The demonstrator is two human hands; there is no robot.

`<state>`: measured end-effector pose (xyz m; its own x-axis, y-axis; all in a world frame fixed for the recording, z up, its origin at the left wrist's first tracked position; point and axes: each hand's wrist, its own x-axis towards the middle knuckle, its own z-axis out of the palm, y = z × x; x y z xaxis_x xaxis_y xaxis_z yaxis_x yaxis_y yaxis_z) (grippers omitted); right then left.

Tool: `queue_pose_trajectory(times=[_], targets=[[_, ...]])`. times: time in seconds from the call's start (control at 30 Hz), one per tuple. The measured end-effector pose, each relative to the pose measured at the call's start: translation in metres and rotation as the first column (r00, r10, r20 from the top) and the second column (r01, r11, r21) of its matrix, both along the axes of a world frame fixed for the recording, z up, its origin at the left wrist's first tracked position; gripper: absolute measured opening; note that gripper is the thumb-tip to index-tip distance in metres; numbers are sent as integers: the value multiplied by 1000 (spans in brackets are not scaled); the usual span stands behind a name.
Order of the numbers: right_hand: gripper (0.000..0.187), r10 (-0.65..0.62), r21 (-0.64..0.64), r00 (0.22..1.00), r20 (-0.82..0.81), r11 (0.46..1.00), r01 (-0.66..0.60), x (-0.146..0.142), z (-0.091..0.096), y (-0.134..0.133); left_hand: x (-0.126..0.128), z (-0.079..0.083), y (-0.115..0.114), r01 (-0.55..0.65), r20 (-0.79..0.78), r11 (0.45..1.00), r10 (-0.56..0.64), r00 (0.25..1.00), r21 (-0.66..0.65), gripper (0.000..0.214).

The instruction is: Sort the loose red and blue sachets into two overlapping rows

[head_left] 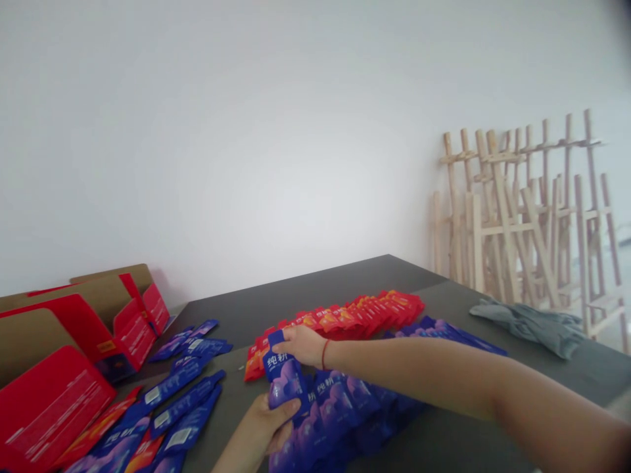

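Observation:
Both my hands are on one purple packet [282, 373] with white lettering. At its lower end, my left hand [269, 420] has its thumb over the front and its fingers curled beneath. My right hand [302, 344], a red string round its wrist, pinches the top edge. Below and to the right lies an overlapping row of purple packets [340, 407], partly covered by my right forearm. Behind my right hand runs a similar row of red packets [345, 316].
Open red cardboard boxes [73, 322] stand on the left. Loose purple packets [182, 394] and a few red ones lie beside them on the dark table [296, 289]. A grey cloth [530, 322] rests at the right edge. Wooden easels [503, 217] lean against the wall.

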<state>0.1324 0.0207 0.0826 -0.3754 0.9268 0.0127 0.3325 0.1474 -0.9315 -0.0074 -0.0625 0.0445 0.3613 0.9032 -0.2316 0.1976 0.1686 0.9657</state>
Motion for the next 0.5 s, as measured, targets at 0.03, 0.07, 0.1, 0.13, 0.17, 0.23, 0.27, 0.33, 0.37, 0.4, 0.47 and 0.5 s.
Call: queue_pose_trajectory(times=[0.03,0.07,0.1,0.13,0.17,0.23,0.27,0.33,0.37,0.4,0.47,0.5], targets=[[24,-17,-23,1000,-15,1000,16,6,-2,-1,2,-3,1,21,-40,1000,-20,999,21,64],[23,-32,-43,999,-28,999,31,12,-4,-2,2,-6,1,56,-83,998,-52,995,41,67],[22,-48,-56,998,-32,997,47,20,-5,-2,2,-8,1,91,-116,994,-84,990,56,70],[19,-63,-60,998,-25,996,61,28,-7,-3,2,-10,1,114,-138,990,-103,985,80,72],[16,-78,-66,997,-15,995,77,38,-9,-3,1,-11,-1,116,-154,986,-97,983,121,72],[12,-103,-78,994,28,991,105,58,-13,-3,1,-8,-6,80,-174,961,-34,984,266,68],[11,-111,-86,992,59,990,115,69,-15,-3,2,-5,-9,66,-188,931,2,982,358,63],[11,-112,-95,985,133,988,125,86,-20,-3,8,3,-15,117,-238,846,12,971,520,48],[11,-110,-90,979,171,988,126,93,-23,-3,13,7,-17,174,-275,806,-15,961,565,38],[10,-107,-77,972,211,989,125,99,-25,-4,18,10,-20,234,-315,771,-46,948,593,29],[8,-101,-33,951,292,993,115,106,-27,-5,29,12,-23,332,-400,722,-83,913,608,24],[7,-100,-3,939,330,994,107,108,-28,-6,35,11,-24,366,-442,709,-84,893,603,30]])
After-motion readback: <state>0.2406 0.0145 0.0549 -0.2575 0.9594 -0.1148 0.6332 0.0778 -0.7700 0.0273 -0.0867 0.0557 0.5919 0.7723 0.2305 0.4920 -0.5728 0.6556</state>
